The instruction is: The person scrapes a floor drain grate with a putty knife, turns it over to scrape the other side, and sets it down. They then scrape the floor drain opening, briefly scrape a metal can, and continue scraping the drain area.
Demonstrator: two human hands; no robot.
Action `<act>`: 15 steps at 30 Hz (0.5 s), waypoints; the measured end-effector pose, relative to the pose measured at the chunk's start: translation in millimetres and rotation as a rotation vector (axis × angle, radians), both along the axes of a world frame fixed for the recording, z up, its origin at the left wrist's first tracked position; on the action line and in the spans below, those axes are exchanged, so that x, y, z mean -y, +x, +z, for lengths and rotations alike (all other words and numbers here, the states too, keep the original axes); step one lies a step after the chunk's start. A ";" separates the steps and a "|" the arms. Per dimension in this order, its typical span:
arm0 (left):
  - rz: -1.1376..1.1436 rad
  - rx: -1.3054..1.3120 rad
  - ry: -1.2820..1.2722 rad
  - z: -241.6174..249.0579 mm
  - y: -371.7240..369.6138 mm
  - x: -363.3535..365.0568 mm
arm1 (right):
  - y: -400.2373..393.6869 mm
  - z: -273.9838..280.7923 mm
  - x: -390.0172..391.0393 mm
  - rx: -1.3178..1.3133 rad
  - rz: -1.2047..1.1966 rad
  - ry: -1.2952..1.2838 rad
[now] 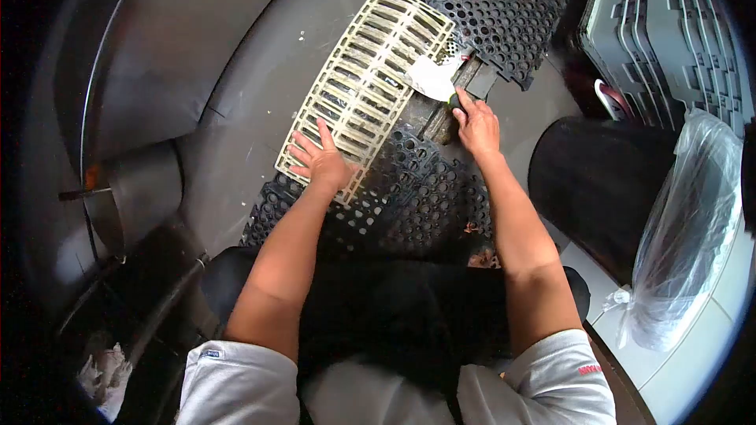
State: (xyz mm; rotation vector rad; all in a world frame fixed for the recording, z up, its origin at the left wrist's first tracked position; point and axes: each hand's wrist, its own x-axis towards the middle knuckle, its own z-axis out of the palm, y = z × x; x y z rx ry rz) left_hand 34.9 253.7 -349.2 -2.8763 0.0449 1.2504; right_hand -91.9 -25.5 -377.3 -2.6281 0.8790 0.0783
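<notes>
My left hand (321, 161) lies with fingers spread on the near end of a long cream slatted grate (360, 86), which sits at an angle on the floor. My right hand (477, 126) is closed round the dark handle (454, 101), with a bit of green, of a broad white-bladed tool (433, 79). The blade overlaps the grate's right edge in this view. I cannot tell whether the tool is a scraper or a knife. Just beyond my right fingers runs a narrow floor channel (468, 73) with dirty edges, partly hidden by the hand and the blade.
Black perforated rubber mats (504, 12) cover the floor beyond the grate and nearer my knees. Stacked grey plastic crates (669, 31) stand at the right, above a knotted clear plastic bag (685, 244). A dark curved panel (189, 24) fills the left side.
</notes>
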 end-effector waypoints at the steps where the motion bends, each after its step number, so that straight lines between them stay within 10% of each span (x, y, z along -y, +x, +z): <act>1: 0.006 0.005 0.013 -0.6 2.5 -0.3 | -4.5 -3.6 3.7 -0.007 -0.024 0.009; 15: -0.045 0.025 0.014 0.7 -0.3 0.6 | 28.2 5.3 0.0 -0.023 -0.008 0.037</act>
